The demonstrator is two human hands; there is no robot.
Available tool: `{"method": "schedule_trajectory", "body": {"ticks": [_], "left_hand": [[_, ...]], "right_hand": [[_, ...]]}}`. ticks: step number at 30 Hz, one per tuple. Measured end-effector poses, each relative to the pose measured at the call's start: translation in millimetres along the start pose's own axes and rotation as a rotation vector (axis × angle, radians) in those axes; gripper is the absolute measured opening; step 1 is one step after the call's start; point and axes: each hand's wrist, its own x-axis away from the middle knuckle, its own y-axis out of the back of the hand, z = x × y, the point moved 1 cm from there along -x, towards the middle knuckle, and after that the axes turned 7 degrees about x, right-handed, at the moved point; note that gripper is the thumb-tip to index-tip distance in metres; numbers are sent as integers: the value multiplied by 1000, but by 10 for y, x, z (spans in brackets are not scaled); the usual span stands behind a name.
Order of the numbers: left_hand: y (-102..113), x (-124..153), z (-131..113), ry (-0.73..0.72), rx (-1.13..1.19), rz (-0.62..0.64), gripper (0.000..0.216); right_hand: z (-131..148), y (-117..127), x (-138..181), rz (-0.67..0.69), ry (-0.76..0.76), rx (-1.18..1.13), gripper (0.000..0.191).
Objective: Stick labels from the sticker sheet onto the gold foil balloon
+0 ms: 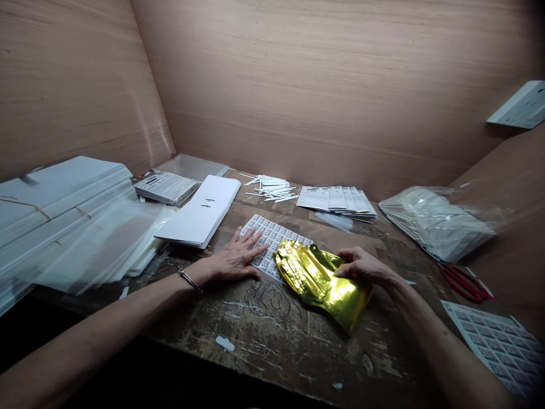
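Two bare hands work over a worn, scratched wooden counter. The left hand lies palm down with its fingers spread, its fingertips resting on the left part of a printed sticker sheet; a metal bracelet circles that wrist. The right hand pinches the right side of a shiny gold foil piece between thumb and fingers. This foil lies flat and creased, its left end over the lower right part of the sticker sheet and its lower end toward the near edge of the counter.

Beyond the left hand sits a stack of white cards, with clear plastic sleeves and banded white stacks farther left. Behind them lies a plastic-wrapped pack. Loose white strips are heaped near the back wall, and overlapping printed cards lie to their right. At the far right rest a clear plastic bundle, a red-handled tool and another label sheet. One small white scrap lies near the front edge.
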Motion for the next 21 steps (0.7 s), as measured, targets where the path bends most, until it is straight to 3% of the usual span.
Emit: {"method": "schedule_trajectory", "body": {"ticks": [4,10,14,18,21], "left_hand": [[-49,29,90,-45,-15,86,72],[-239,-50,-244,77,-73,-37,90],[-223,-79,-326,131,-79,-80,92],[-102,-8,-337,2,-5,-122,80],[-34,88,-447,-94,268,-205,61]], "right_hand": [[-13,-7,21,-1,3,-45,34],[-13,7,42,2,-11,-93,36],[-25,45,21,1,-14,-84,30],[-75,68,19,-29,-49,-60,26],[-96,68,46,-46,-69,-37,28]]}}
